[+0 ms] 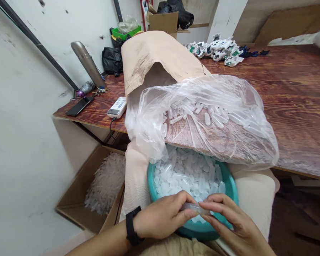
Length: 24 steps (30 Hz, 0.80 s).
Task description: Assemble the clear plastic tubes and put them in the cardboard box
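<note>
My left hand (pixel 164 216), with a black band on its wrist, pinches one end of a small translucent plastic tube (pixel 191 207). On the other end of it are the fingertips of my right hand (pixel 233 217), also closed. Both hands are over the near side of a teal basin (pixel 231 181). Many loose translucent tubes and short cap-like pieces (pixel 188 172) fill the basin. Just beyond, a clear plastic bag (pixel 245 96) lies open on the table edge with more tubes (pixel 216 119) inside. My fingers partly cover the held tube.
On the wooden table (pixel 298 103) are a phone (pixel 80 106), a white device (pixel 117 107) with a cable, a steel flask (pixel 88 64) and a white-and-green heap (pixel 218 49). A large beige sheet (pixel 149 46) rises behind the bag. At lower left stands a cardboard box (pixel 72 206) of translucent pieces.
</note>
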Each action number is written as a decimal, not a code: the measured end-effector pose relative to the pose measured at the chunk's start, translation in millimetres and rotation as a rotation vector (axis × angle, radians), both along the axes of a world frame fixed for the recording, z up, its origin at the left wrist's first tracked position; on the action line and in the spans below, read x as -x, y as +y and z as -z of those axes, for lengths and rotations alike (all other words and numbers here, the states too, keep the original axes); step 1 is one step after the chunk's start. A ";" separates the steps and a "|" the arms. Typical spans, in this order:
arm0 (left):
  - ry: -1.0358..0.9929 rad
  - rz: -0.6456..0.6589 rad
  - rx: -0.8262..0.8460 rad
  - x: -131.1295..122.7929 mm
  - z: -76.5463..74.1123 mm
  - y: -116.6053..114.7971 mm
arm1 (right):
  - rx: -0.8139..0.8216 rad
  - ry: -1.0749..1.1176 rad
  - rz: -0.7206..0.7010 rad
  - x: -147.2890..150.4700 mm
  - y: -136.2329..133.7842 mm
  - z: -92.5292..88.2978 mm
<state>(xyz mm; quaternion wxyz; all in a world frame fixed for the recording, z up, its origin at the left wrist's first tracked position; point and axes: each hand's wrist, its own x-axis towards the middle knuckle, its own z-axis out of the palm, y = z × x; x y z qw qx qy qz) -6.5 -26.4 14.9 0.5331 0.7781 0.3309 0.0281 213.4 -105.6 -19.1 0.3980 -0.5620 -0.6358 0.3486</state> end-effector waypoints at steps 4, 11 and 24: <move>0.019 0.073 -0.336 -2.6 9.8 -4.5 | 0.071 -0.030 0.009 4.7 -1.4 -0.1; 0.008 0.070 -0.414 -3.3 13.2 -1.2 | 0.242 0.018 -0.004 12.5 -1.7 -0.1; 0.043 0.062 -0.307 -2.3 9.2 1.4 | 0.148 -0.123 -0.096 8.8 -4.3 -0.6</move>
